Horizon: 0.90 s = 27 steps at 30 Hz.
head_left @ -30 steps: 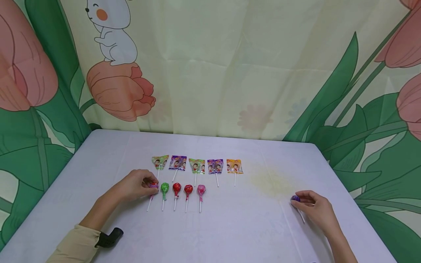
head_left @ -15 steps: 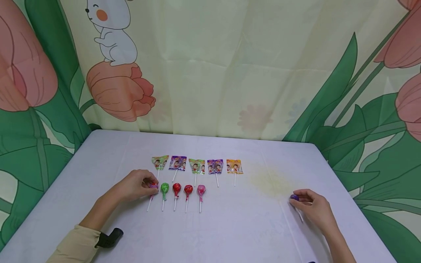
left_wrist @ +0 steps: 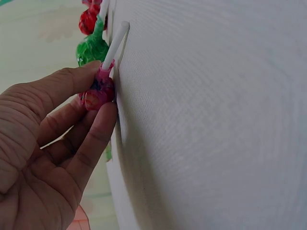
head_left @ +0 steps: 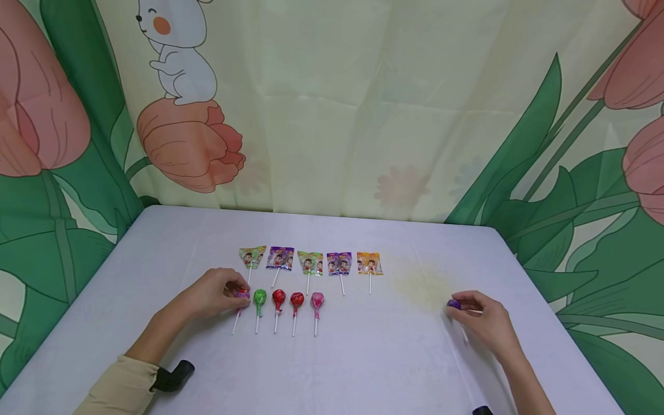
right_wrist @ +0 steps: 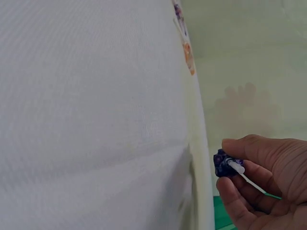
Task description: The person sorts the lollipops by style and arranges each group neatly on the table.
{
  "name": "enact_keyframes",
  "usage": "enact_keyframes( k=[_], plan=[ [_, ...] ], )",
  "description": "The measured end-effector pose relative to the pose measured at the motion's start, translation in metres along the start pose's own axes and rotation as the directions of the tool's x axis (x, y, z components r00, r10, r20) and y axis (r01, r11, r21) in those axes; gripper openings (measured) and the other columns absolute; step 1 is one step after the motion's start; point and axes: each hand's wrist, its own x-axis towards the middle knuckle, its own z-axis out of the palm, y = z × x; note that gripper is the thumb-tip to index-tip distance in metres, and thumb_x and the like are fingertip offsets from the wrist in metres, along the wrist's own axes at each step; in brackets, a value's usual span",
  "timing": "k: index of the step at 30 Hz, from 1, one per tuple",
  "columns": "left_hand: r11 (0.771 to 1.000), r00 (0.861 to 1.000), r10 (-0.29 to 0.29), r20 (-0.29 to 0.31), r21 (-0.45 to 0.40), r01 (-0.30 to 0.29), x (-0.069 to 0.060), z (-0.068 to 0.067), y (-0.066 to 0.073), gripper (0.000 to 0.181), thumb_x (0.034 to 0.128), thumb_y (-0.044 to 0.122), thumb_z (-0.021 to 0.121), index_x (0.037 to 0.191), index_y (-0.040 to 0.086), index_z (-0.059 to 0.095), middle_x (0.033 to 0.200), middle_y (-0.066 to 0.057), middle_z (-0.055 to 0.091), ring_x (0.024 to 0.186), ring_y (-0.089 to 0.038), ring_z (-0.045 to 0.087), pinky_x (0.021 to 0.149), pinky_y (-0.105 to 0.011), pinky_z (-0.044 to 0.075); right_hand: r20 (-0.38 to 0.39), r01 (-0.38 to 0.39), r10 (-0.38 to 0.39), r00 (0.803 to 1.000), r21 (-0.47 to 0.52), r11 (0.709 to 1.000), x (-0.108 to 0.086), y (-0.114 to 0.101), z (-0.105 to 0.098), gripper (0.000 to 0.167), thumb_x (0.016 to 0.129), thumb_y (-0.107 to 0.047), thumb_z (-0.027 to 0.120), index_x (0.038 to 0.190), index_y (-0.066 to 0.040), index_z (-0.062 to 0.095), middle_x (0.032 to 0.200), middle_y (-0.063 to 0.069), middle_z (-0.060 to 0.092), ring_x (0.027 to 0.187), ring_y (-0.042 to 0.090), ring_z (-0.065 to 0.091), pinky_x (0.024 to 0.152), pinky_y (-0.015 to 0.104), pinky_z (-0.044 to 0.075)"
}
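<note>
At the left end of the near row, my left hand (head_left: 218,293) pinches the head of a pink-and-red lollipop (left_wrist: 99,93) between thumb and fingers; its white stick points toward me on the cloth. Right beside it lies a green lollipop (head_left: 260,297). On the table's right side, my right hand (head_left: 485,320) holds a purple lollipop (head_left: 453,304) by its head, with thumb and fingertips around the wrapper. In the right wrist view its white stick (right_wrist: 236,166) sticks out past the thumb. That purple lollipop appears raised off the cloth.
Two red lollipops (head_left: 279,297) and a pink lollipop (head_left: 317,300) continue the near row. Behind them lie several flat-wrapped lollipops, green, purple and, at the right end, orange (head_left: 369,263). A white cloth (head_left: 384,357) covers the table; a printed curtain (head_left: 332,115) hangs behind it.
My right hand has moved left and slightly away from me with the purple lollipop, which now looks higher. My left hand keeps its place on the pink-and-red lollipop.
</note>
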Motion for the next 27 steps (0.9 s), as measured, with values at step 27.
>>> enact_keyframes(
  k=[27],
  plan=[
    [1.0, 1.0, -0.028, 0.0, -0.006, 0.028, 0.002, 0.002, -0.001, 0.017, 0.0828, 0.012, 0.085, 0.094, 0.007, 0.073, 0.083, 0.003, 0.062, 0.077, -0.013, 0.055, 0.067, -0.024, 0.05, 0.013, 0.152, -0.153, 0.988, 0.035, 0.988, 0.01, -0.043, 0.028, 0.034, 0.09, -0.015, 0.08, 0.119, -0.002, 0.069, 0.111, 0.013, 0.071, 0.101, 0.026, 0.066, 0.084, 0.024, 0.058]
  ],
)
